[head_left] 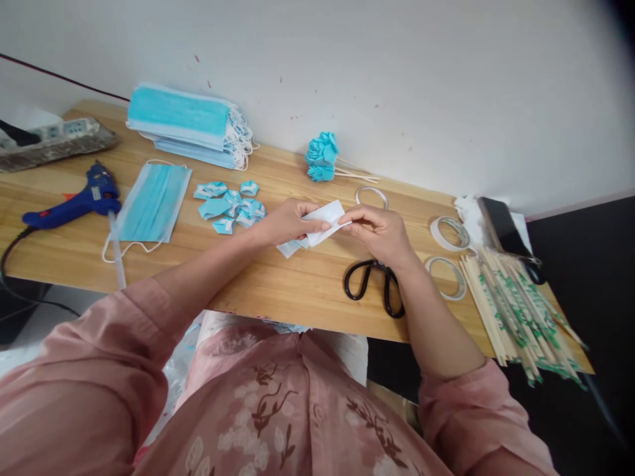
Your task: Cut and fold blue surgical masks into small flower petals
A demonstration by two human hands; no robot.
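Note:
Both my hands hold a small folded piece of white and pale blue mask fabric (325, 223) just above the wooden table (278, 277). My left hand (288, 223) pinches its left side with fingers closed. My right hand (380, 231) pinches its right edge. Several folded blue fabric pieces (231, 206) lie just left of my left hand. Black scissors (372, 284) lie on the table under my right wrist.
A flat blue face mask (151, 201) and a blue glue gun (74, 201) lie at left, a stack of masks (188, 125) behind. A blue fabric flower on sticks (322, 157), tape rolls (449, 233), wrapped chopsticks (516, 307) and a phone (503, 225) lie at right.

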